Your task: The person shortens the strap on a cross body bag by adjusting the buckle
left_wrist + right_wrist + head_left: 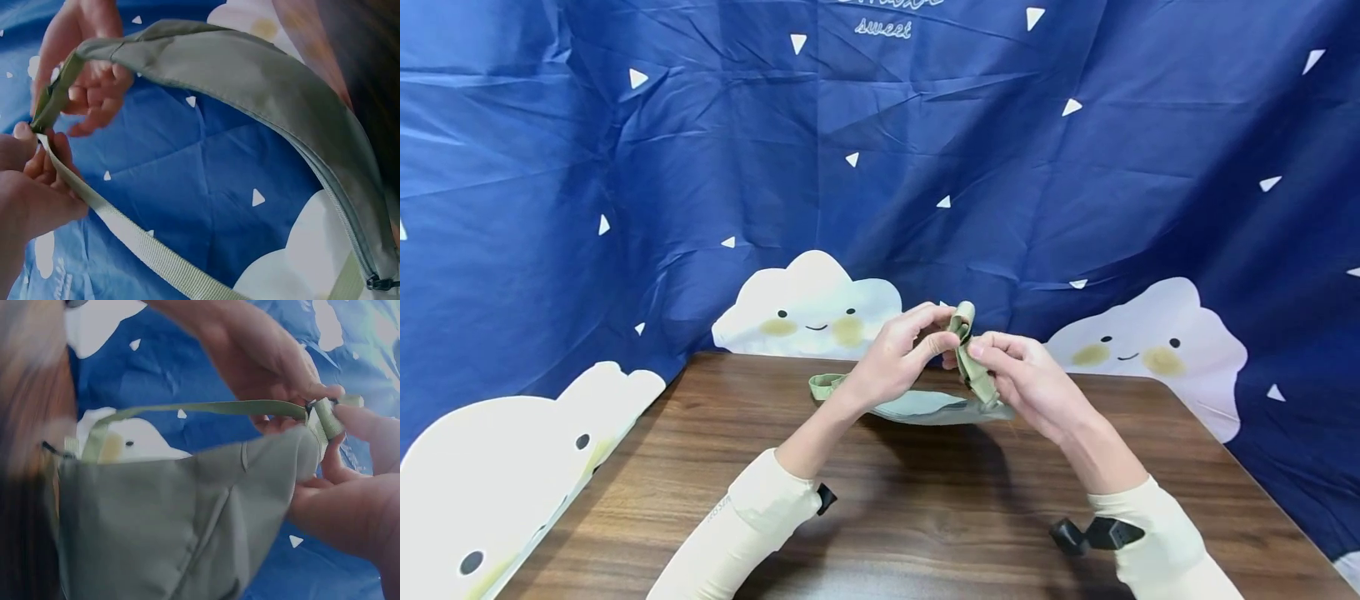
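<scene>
A sage-green sling bag (231,69) with a zip along its edge hangs just above the table. Its pale green webbing strap (156,256) runs up to both hands. Between thumb and fingers, my left hand (887,354) pinches the folded strap near a small dark fitting, seen too small to tell its kind. My right hand (1037,379) holds the strap just right of that spot, its thumb (369,431) on the webbing in the right wrist view. Below the hands, part of the bag (925,407) shows in the head view, partly covered by the left forearm.
A brown wood-grain table (910,533) lies under the arms. Behind it hangs a dark blue curtain (880,192) printed with white triangles and smiling clouds. A loop of the strap (824,385) sticks out left of the left wrist.
</scene>
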### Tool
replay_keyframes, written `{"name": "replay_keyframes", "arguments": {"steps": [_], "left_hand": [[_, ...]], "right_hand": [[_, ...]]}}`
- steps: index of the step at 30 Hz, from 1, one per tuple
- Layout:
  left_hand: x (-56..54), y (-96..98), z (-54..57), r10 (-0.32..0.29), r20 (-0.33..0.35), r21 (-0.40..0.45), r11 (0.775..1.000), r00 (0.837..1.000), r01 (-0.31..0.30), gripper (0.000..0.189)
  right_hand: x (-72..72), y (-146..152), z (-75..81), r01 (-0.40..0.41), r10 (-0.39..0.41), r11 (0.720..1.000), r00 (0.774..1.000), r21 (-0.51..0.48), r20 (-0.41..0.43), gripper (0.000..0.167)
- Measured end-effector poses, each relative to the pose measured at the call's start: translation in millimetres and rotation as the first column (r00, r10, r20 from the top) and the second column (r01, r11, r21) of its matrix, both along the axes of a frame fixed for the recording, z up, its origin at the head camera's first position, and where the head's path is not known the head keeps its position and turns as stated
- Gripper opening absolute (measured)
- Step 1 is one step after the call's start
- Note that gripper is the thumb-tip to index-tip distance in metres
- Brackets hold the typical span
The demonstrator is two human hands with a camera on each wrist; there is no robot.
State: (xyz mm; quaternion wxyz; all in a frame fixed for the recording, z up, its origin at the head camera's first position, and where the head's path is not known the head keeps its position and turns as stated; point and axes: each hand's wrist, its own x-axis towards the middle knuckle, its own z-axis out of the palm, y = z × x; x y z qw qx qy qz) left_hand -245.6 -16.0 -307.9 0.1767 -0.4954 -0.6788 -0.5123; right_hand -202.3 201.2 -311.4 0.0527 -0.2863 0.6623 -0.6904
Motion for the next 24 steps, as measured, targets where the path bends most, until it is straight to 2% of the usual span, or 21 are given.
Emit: {"name": "replay_keyframes", "arguments": {"steps": [2, 4, 7, 10, 12, 13, 15, 19, 21, 24], "left_hand": [[-0.3, -1.5, 1.6, -0.008, 0.005, 0.008, 1.000, 1.000, 0.008, 0.025], [-1.2, -3.0, 2.2, -0.015, 0.036, 0.019, 1.000, 0.999, 0.014, 0.026], [-1.4, -5.4, 3.4, -0.043, 0.108, 0.045, 0.998, 0.993, 0.038, 0.028], [-1.1, -6.8, 4.6, -0.089, 0.181, 0.073, 0.994, 0.979, 0.077, 0.030], [-1.4, -6.8, 4.8, -0.113, 0.215, 0.100, 0.991, 0.970, 0.093, 0.031], [-1.8, -6.8, 4.4, -0.114, 0.224, 0.108, 0.990, 0.968, 0.092, 0.032], [-1.8, -6.9, 3.3, -0.108, 0.226, 0.116, 0.990, 0.968, 0.083, 0.031], [0.3, -5.9, 2.1, -0.104, 0.132, 0.064, 0.993, 0.986, 0.096, 0.025], [0.7, -4.3, 2.5, -0.123, 0.082, 0.039, 0.992, 0.989, 0.120, 0.022], [3.2, -4.1, 5.3, -0.131, 0.066, 0.038, 0.991, 0.989, 0.129, 0.022]], "right_hand": [[-0.5, 2, 1.8, -0.067, 0.069, 0.996, 0.997, -0.063, 0.033, 0.017], [0.5, 4, 3.9, -0.117, 0.119, 0.989, 0.993, -0.091, 0.016, 0.019], [1.3, 8, 5.2, -0.200, 0.191, 0.972, 0.978, -0.120, -0.080, 0.022], [-0.8, 10, 4.2, -0.300, 0.274, 0.945, 0.944, -0.131, -0.184, 0.024], [-2.6, 11, 2.7, -0.349, 0.316, 0.929, 0.922, -0.126, -0.223, 0.024], [-3.1, 11, 2.1, -0.350, 0.318, 0.930, 0.920, -0.112, -0.231, 0.023], [-2.5, 10, 0.6, -0.312, 0.291, 0.948, 0.931, -0.067, -0.219, 0.021], [-0.6, 6, -1.4, -0.187, 0.191, 0.982, 0.970, 0.039, -0.154, 0.022], [0.3, 3, -0.6, -0.144, 0.148, 0.989, 0.981, 0.042, -0.126, 0.023], [1.7, 3, 1.9, -0.136, 0.136, 0.991, 0.983, 0.013, -0.120, 0.021]]}}
